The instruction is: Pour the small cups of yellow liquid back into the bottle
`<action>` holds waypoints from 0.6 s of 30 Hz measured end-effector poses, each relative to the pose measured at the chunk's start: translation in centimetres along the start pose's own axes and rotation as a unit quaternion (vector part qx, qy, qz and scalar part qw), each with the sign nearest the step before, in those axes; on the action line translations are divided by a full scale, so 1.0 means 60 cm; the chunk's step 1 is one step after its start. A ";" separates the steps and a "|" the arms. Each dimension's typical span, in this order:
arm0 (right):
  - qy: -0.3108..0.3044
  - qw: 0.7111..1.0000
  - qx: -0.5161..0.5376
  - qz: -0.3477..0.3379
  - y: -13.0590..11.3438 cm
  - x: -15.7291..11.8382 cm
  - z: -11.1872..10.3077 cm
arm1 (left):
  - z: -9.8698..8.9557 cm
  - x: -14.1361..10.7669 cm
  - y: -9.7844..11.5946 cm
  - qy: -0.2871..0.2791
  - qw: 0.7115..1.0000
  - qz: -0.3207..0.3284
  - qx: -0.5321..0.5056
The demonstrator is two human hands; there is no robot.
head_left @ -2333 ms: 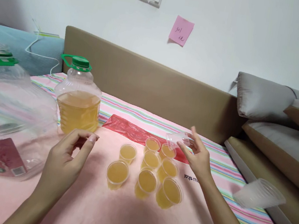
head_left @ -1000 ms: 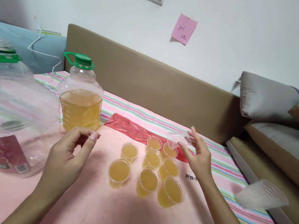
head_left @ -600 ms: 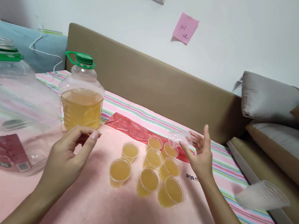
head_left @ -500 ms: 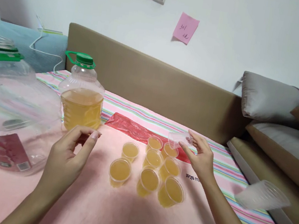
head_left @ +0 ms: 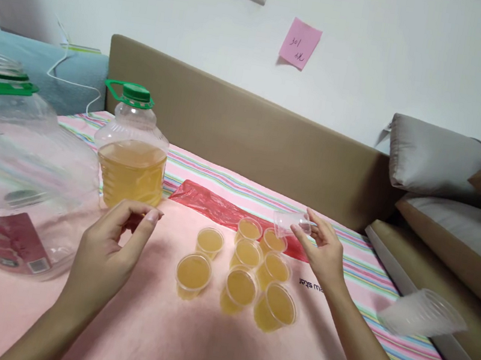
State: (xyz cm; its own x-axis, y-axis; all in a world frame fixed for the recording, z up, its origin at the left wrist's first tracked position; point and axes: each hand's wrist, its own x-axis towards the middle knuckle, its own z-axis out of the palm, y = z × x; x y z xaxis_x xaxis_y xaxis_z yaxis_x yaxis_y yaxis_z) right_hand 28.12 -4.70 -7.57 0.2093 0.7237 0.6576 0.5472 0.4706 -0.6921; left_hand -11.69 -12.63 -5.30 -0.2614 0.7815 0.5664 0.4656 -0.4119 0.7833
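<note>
My right hand [head_left: 319,241] holds a clear plastic cup [head_left: 285,222], tilted on its side, just above the far right filled cup [head_left: 274,241]. Several clear cups of yellow liquid stand on the pink cloth [head_left: 145,323], among them a front right one [head_left: 277,307] and a left one [head_left: 193,275]. My left hand [head_left: 114,245] hovers left of the cups, thumb close to the curled fingers; whether anything small is between them is hidden. Behind it stands a capped bottle [head_left: 132,169] partly full of yellow liquid.
At the left is a large clear jar [head_left: 30,153] with a green ring. A red plastic bag [head_left: 213,205] lies behind the cups. Stacked clear cups [head_left: 424,315] rest on their side at the right, beside grey and brown cushions [head_left: 464,234]. A brown board [head_left: 238,134] runs along the wall.
My right hand and its cup have shifted very slightly to the right. My left hand is almost where it was.
</note>
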 end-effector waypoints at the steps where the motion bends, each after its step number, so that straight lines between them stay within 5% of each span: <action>1: -0.002 1.000 -0.002 0.005 0.000 0.000 -0.001 | 0.000 0.000 0.000 0.001 1.000 0.001 0.000; 13: 0.046 0.994 0.059 0.084 -0.033 0.004 -0.008 | 0.001 0.005 0.000 0.002 1.000 -0.002 -0.010; 18: 0.033 0.987 0.087 0.133 -0.081 -0.053 -0.043 | 0.001 0.012 -0.001 0.009 1.000 -0.019 -0.017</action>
State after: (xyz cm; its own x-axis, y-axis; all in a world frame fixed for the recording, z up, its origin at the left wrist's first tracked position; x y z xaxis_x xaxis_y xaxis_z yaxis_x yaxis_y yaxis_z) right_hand 26.90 -10.56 -5.53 0.3827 0.8016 0.4594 0.3198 0.3516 -0.8799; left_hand -11.86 -11.99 -4.97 -0.2932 0.7882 0.5411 0.4268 -0.3986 0.8118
